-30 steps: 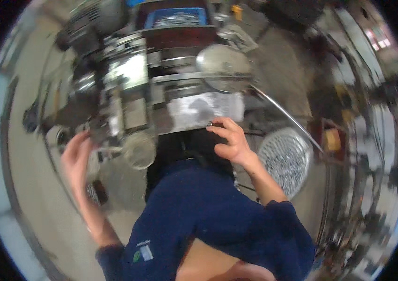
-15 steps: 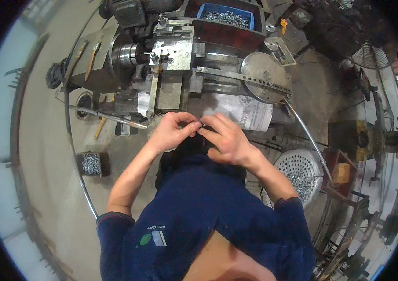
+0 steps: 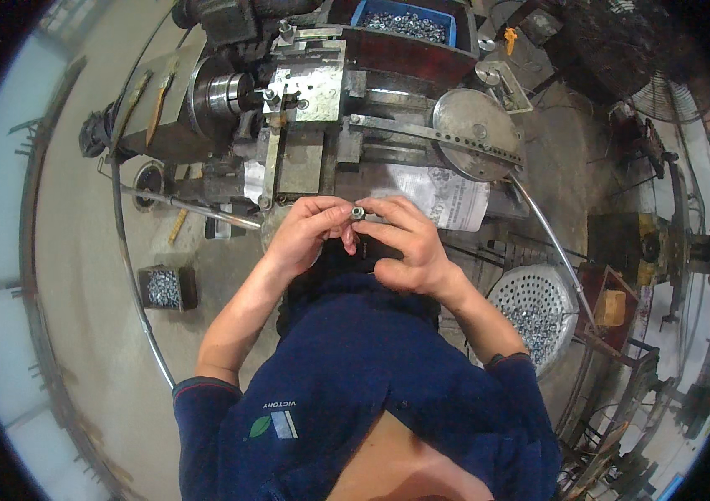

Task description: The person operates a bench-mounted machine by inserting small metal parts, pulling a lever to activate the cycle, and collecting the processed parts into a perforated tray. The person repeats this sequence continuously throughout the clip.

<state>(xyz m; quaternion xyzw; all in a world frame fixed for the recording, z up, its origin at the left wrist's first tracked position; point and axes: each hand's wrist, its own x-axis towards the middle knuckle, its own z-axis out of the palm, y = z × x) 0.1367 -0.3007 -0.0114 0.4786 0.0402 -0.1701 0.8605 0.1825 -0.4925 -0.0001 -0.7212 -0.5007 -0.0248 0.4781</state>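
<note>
Both hands meet in front of the lathe (image 3: pixel 288 108), w/ a small metal nut (image 3: pixel 358 213) pinched between them. Left hand (image 3: pixel 305 234) grips it by thumb & fingertips; right hand (image 3: pixel 405 246) curls around it from the other side, fingers touching. Blue bin of nuts (image 3: pixel 409 21) sits behind the machine; perforated round basket (image 3: pixel 534 313) to the right, small box of parts (image 3: pixel 164 288) on the floor left.
</note>
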